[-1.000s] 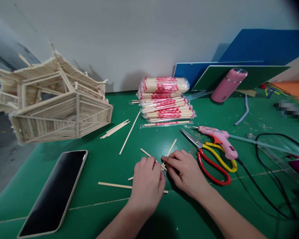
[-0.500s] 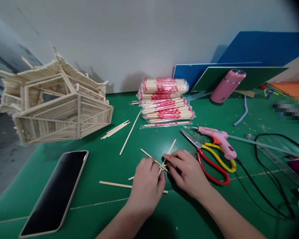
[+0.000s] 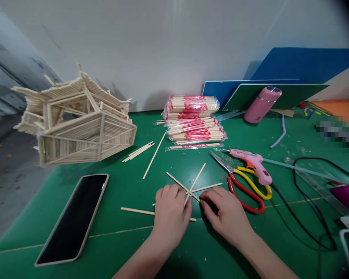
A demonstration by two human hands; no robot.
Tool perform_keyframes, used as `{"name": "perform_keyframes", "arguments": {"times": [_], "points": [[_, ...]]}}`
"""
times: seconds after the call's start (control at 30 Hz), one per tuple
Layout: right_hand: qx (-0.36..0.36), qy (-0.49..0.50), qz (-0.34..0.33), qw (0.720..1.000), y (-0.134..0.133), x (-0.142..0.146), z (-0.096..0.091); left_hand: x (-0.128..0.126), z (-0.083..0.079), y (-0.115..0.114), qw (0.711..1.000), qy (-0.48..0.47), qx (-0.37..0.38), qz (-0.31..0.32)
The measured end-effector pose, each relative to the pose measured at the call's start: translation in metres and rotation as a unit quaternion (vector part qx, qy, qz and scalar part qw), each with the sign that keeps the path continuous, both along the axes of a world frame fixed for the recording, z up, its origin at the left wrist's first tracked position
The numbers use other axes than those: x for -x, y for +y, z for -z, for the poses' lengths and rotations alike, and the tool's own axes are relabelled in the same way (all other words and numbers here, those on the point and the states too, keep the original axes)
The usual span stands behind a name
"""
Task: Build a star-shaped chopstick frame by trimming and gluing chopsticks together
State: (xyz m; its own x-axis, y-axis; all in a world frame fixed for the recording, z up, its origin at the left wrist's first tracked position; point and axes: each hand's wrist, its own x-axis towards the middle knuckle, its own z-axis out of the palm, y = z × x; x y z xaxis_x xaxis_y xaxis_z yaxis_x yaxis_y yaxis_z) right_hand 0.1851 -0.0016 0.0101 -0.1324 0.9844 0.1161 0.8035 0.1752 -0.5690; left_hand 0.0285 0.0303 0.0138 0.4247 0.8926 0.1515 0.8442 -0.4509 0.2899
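My left hand (image 3: 171,214) rests on the green table (image 3: 110,248) with fingers curled over a few thin wooden sticks (image 3: 182,187) that cross one another. My right hand (image 3: 224,214) lies just to its right, fingertips pinching the end of one of those sticks. More loose sticks (image 3: 137,211) lie flat under and beside my left hand. Red-and-yellow scissors (image 3: 244,186) lie open right of my right hand, with a pink glue gun (image 3: 250,159) across them.
A wooden stick model house (image 3: 81,122) stands at the back left. A black phone (image 3: 75,219) lies front left. Wrapped chopstick bundles (image 3: 193,120) sit centre back, a pink bottle (image 3: 261,104) beyond. Black cable (image 3: 305,201) and a ruler (image 3: 317,186) lie right.
My right hand has drawn back toward me, uncovering a stick lying flat beyond it. My left hand stays on the crossed sticks. The view has shifted a little to the left.
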Motion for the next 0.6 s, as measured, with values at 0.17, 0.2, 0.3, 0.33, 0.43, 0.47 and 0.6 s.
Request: {"name": "perform_keyframes", "arguments": {"times": [0.17,0.2,0.3,0.33,0.43,0.47,0.6], "points": [[-0.011,-0.006,-0.004,1.0,0.0011,0.0021,-0.0001,-0.0021,0.0006,0.0008,1.0,0.008,-0.001,-0.002],[-0.014,-0.006,-0.007,1.0,0.001,0.0026,0.0003,-0.0023,0.001,0.0008,1.0,0.008,-0.004,-0.002],[-0.019,-0.016,-0.017,1.0,0.0008,0.0041,0.0015,-0.0032,0.0019,0.0011,1.0,0.006,-0.013,0.0],[-0.018,-0.021,-0.02,0.999,0.0009,0.0045,0.0019,-0.0036,0.002,0.0013,1.0,0.006,-0.016,0.001],[-0.016,-0.025,-0.026,0.999,0.0016,0.0049,0.0024,-0.0042,0.002,0.0023,1.0,0.006,-0.02,0.007],[-0.018,-0.023,-0.029,0.999,0.0019,0.0048,0.0025,-0.0042,0.002,0.0026,1.0,0.005,-0.02,0.009],[-0.03,-0.015,-0.034,0.999,0.0022,0.0039,0.0038,-0.0039,0.0029,0.0031,1.0,-0.002,-0.017,0.014]]}}
